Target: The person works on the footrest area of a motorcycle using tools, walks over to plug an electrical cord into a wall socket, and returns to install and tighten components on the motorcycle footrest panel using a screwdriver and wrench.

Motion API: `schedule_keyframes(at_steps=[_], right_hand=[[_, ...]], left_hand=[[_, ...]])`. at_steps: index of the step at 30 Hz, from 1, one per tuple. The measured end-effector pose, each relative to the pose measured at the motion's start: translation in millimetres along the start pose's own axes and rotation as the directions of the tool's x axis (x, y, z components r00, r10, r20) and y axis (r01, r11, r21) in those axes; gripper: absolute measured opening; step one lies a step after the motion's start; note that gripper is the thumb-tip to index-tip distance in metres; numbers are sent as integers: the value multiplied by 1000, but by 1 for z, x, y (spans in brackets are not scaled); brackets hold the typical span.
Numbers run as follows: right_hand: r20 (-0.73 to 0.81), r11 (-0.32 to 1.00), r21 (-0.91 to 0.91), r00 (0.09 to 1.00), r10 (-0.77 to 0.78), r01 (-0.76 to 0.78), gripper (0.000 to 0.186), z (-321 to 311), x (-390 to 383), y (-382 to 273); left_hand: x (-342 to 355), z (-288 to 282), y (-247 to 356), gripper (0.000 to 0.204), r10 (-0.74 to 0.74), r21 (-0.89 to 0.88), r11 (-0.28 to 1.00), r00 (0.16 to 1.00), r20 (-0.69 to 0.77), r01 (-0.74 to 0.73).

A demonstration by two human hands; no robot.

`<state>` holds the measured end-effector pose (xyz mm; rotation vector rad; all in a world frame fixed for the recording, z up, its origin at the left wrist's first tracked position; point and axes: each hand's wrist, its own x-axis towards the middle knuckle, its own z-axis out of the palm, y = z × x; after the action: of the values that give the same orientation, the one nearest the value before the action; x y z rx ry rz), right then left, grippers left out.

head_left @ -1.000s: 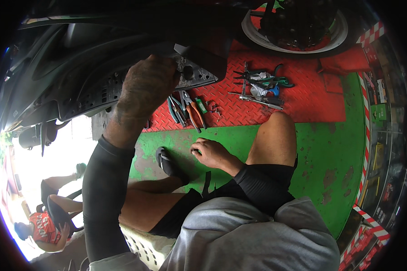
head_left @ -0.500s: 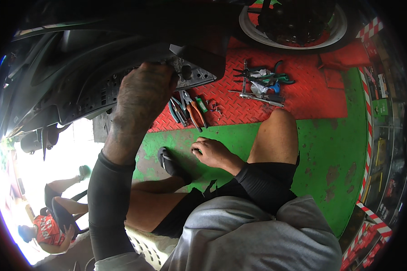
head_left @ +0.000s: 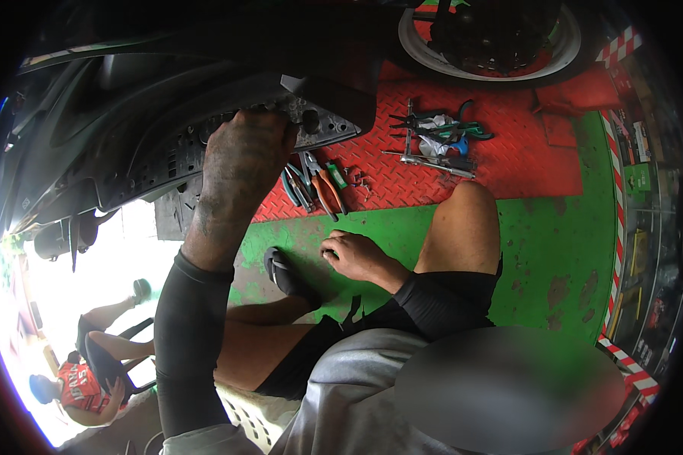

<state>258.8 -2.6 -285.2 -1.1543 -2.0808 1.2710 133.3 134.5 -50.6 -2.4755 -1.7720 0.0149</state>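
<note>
Nearest me, a white plastic seat with oblong holes [head_left: 244, 418] shows beside the person's thigh, at the near left. Beyond it, the person's bare right hand [head_left: 357, 256] hangs over the green painted floor [head_left: 535, 254], its fingers loosely curled; I cannot tell whether anything small sits inside them. A black sandal with a pale strap [head_left: 283, 274] is on the foot just left of that hand.

Farther on, at the near edge of the red diamond-patterned metal platform [head_left: 508, 171], lie orange-handled pliers [head_left: 328, 196], with dark teal-handled pliers [head_left: 297, 189] on their left and a small green packet [head_left: 336, 175] and loose screws [head_left: 363, 184] on their right. The left hand [head_left: 249, 152] is raised against the perforated black plastic panel [head_left: 330, 127] at the far left; its fingertips are hidden from me, so I can't tell what they grip. To the panel's right lies a jumble of metal tools [head_left: 436, 140], and farthest off is a black-tyred wheel with a silver rim [head_left: 411, 51].
</note>
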Motion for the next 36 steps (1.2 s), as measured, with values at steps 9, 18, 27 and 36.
schedule_keyframes(at_steps=[9, 18, 27, 36], right_hand=[[-26, 1000, 24, 1000, -16, 17, 14, 0, 1, -1], [-33, 1000, 20, 999, -21, 21, 14, -2, 1, -1], [-27, 999, 25, 999, -22, 23, 14, 1, 1, -1], [-28, 999, 32, 1000, -5, 6, 14, 0, 1, 1]], left_hand=[[-9, 0, 2, 21, -72, -35, 997, 997, 3, 72], [-5, 1, -2, 23, -72, -60, 996, 997, 18, 73], [-9, -5, -17, 23, -120, -244, 963, 993, 4, 118], [18, -6, -11, 22, 210, 157, 966, 978, -1, -207]])
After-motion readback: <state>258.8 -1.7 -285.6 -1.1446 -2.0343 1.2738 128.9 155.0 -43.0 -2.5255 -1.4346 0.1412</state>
